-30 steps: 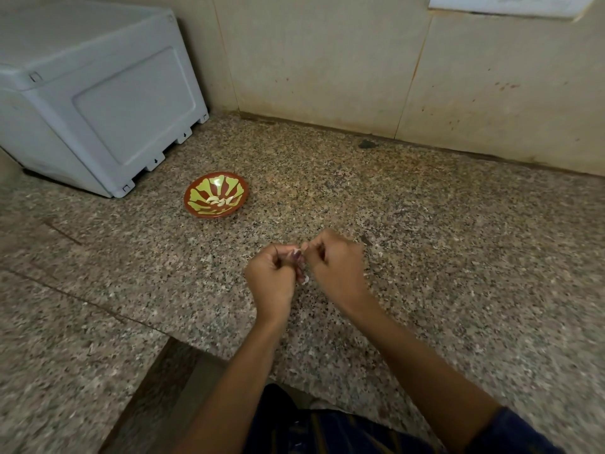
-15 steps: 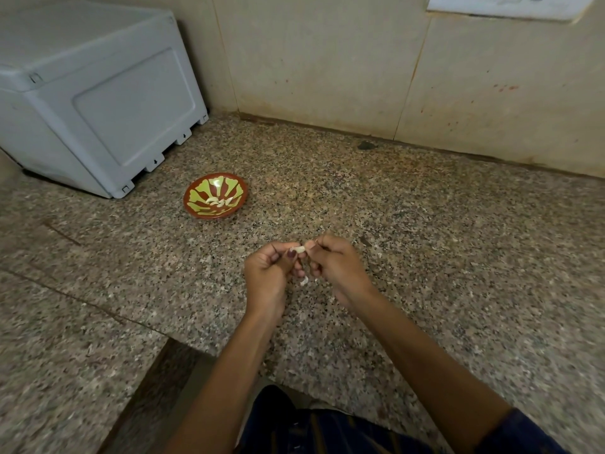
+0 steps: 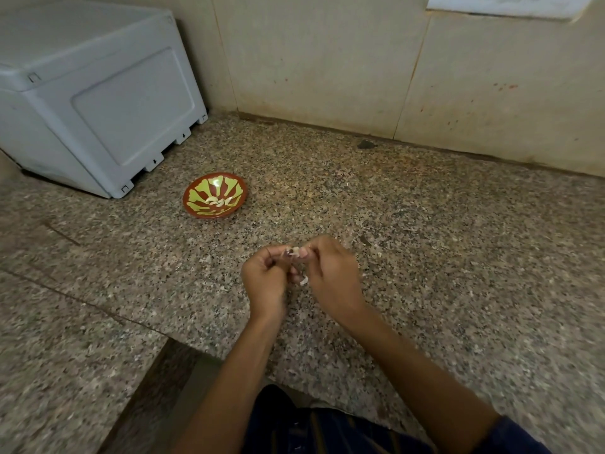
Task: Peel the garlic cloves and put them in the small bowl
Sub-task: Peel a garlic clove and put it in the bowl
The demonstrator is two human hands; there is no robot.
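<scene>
Head view: garlic clove apparently pinched between left hand and right hand.

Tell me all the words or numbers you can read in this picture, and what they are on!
None can be read.
The grey plastic box has small moulded marks near its bottom edge, too small to read.
The white plate on the wall shows no legible text.
The small bowl has only a yellow-green pattern, no letters.
</scene>
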